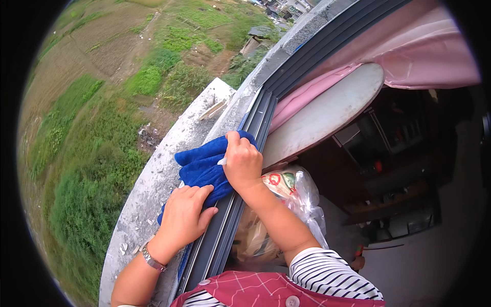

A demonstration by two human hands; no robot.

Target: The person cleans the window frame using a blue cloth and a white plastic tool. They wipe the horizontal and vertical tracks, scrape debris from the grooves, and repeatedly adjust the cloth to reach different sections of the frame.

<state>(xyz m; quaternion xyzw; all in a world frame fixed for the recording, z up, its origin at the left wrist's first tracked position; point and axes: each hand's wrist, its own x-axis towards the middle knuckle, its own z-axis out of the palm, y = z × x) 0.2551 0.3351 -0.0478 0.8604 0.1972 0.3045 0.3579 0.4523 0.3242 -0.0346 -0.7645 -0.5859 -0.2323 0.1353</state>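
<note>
A blue cloth [209, 159] lies bunched over the grey metal window track [215, 238] and the concrete ledge beside it. My right hand [241, 163], with its fingers curled in, grips the cloth near its upper end; a small whitish thing, too unclear to name, pokes out by the fingers. Lower down, my left hand [188, 215] rests on the cloth's lower part, thumb apart and reaching over the track; its fingertips bend onto the fabric, and whether they pinch it is unclear. A metal wristwatch [152, 259] is on the left wrist.
Left of the track, the rough concrete ledge [134, 211] bears rubble and wood scraps [213, 109], with a steep drop to fields beyond. Indoors, right of the track, are a rounded pale board [330, 111], a pink curtain [429, 57] and filled plastic bags [303, 199].
</note>
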